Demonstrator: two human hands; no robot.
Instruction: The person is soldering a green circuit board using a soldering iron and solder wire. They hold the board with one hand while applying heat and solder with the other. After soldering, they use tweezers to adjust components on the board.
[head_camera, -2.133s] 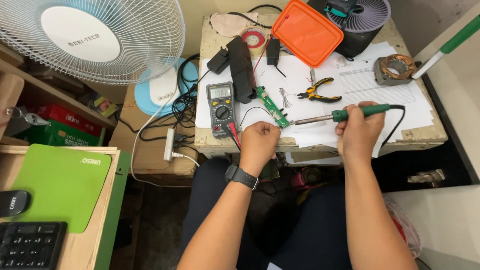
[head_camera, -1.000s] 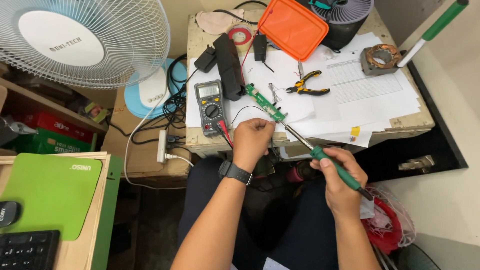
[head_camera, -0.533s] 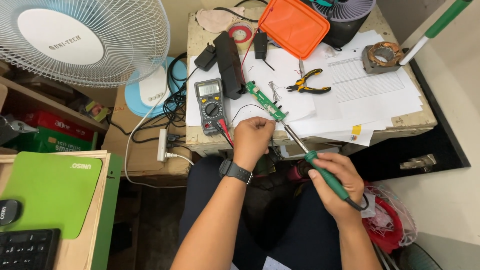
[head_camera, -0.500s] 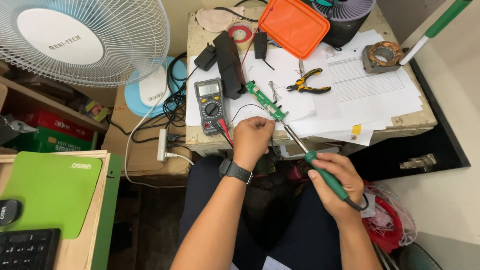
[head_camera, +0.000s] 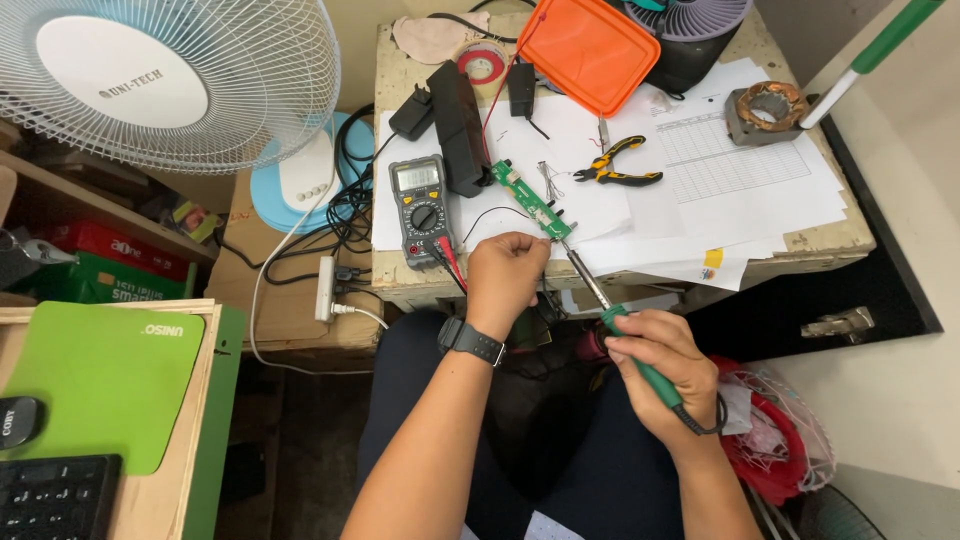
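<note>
A: At the table's front edge, your right hand (head_camera: 660, 365) is wrapped round the green soldering iron (head_camera: 625, 335), tip touching the near end of the green circuit board (head_camera: 530, 200). Keep that tip steady, I'd say.

B: Agreed. Your left hand (head_camera: 507, 270) is curled shut, pinching something I can't make out just beside the board's near end, so brace it against the table (head_camera: 850, 235).

Single head-worn view, looking steeply down and forward over the person's lap; small workbench (head_camera: 800, 225) fills upper centre, near; fan (head_camera: 170, 80) and side desk (head_camera: 190, 420) at frame left; both forearms enter from the bottom.
</note>
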